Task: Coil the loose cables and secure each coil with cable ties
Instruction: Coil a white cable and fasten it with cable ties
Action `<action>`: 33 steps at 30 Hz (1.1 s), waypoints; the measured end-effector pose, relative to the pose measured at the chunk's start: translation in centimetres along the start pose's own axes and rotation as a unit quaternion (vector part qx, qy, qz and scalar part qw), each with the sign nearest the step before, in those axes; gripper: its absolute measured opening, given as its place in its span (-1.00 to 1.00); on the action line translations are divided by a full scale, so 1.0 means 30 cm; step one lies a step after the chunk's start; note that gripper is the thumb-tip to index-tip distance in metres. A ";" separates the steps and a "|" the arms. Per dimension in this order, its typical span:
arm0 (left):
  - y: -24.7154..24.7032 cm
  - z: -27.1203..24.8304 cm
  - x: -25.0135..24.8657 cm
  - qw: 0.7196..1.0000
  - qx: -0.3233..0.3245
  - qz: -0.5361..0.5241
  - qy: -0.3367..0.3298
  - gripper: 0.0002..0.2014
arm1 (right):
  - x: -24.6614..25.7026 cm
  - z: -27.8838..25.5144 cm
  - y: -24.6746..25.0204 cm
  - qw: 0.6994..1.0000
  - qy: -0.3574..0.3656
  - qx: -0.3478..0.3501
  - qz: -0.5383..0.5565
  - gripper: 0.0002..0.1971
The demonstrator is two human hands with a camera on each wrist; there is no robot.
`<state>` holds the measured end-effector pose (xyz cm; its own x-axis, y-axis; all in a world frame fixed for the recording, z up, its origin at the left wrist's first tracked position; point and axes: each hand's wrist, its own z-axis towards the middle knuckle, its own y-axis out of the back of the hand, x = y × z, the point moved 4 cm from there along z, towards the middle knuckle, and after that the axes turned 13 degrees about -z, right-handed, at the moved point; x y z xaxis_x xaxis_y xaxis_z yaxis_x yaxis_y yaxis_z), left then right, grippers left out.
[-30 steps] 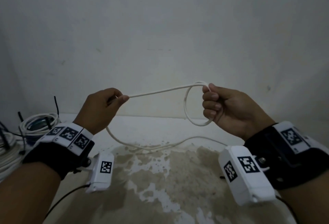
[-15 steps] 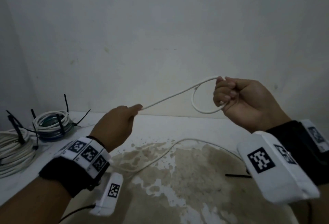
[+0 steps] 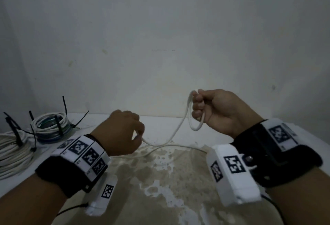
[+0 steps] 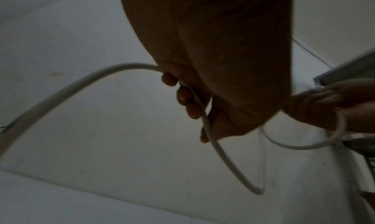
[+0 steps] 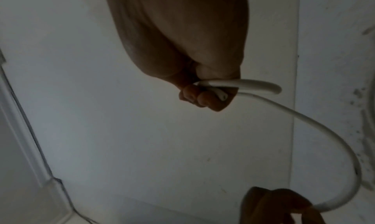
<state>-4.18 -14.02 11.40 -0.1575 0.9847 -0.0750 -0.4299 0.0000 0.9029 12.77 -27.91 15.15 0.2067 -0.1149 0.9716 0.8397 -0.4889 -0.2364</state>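
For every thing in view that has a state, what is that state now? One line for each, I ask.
white cable: partly coiled, one small loop made, the rest loose on the table
right hand: grips the loop
left hand: holds the loose run
small cable coil: coiled, tied with black cable ties
large cable coil: coiled, tied
table: stained

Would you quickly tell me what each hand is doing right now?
Left hand: fingers curled round the white cable.
Right hand: gripping the cable's small loop.
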 end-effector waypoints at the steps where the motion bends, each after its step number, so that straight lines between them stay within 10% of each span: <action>1: 0.002 -0.001 -0.027 0.999 -0.003 -0.020 -0.033 -0.81 | -0.014 0.009 -0.012 1.000 -0.008 -0.005 -0.021 -0.76; 8: 0.070 0.016 -0.146 0.965 -0.090 -0.206 -0.137 -0.75 | -0.142 0.025 -0.110 0.992 -0.029 0.022 -0.119 -0.76; 18: 0.091 0.056 -0.072 0.901 -0.245 -0.353 0.063 -0.57 | -0.189 -0.055 -0.251 0.990 0.014 0.137 -0.032 -0.76; 23: 0.051 0.055 -0.028 0.902 -0.193 -0.372 0.108 -0.46 | -0.164 -0.058 -0.233 0.987 -0.016 0.154 0.036 -0.77; 28: 0.041 0.050 -0.045 0.772 -0.114 -0.611 0.131 -0.56 | -0.146 -0.065 -0.204 0.986 -0.029 0.159 0.046 -0.72; 33: 0.025 0.051 -0.057 0.738 -0.068 -0.653 0.155 -0.69 | -0.143 -0.061 -0.186 0.988 -0.025 0.148 0.031 -0.71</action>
<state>-2.88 -15.45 12.87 0.2848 0.0728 -0.9558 -0.4766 0.8759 -0.0753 6.28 -26.26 12.30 0.2816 -0.0903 0.9553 0.9328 -0.2079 -0.2946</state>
